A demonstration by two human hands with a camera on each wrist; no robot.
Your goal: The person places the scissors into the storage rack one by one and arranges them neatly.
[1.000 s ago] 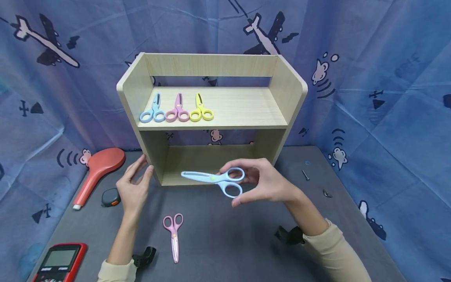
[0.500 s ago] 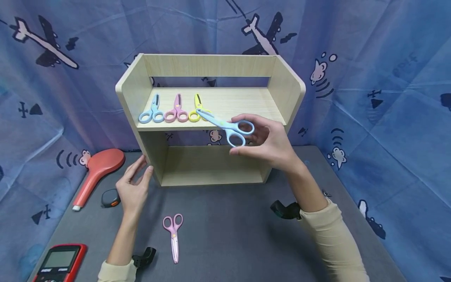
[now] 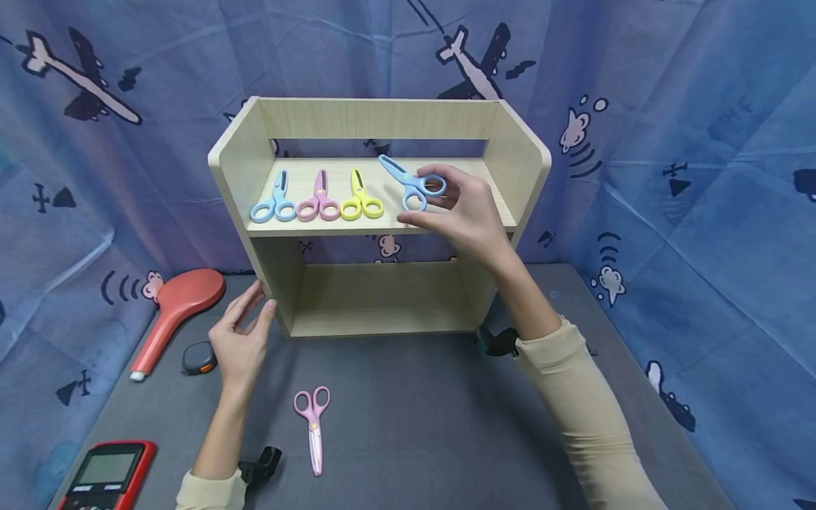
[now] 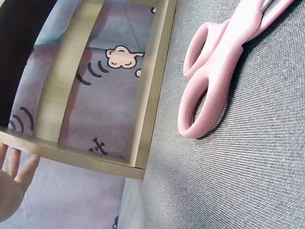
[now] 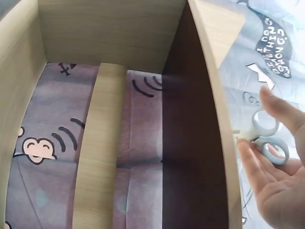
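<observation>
My right hand (image 3: 460, 205) pinches light blue scissors (image 3: 411, 184) by the handles, over the upper shelf of a pale wooden rack (image 3: 382, 230). Their blades point up and to the left; in the right wrist view the handle loops (image 5: 267, 123) show between thumb and fingers. On that shelf stand blue scissors (image 3: 275, 202), pink scissors (image 3: 319, 202) and yellow scissors (image 3: 361, 202) in a row, blades toward the back. My left hand (image 3: 241, 340) rests its fingertips against the rack's left side, fingers loosely bent. Another pair of pink scissors (image 3: 314, 428) lies on the grey table, handles toward the rack.
On the left lie a red paddle-shaped object (image 3: 181, 308), a black tape measure (image 3: 200, 358) and a red meter with a screen (image 3: 108, 471). A blue patterned curtain (image 3: 688, 177) hangs behind and to the sides. The rack's lower compartment (image 3: 382, 301) opens toward me.
My right hand has raised the blue scissors from in front of the lower compartment to the upper shelf, turning their blades upward. My left hand has stayed at the rack's side.
</observation>
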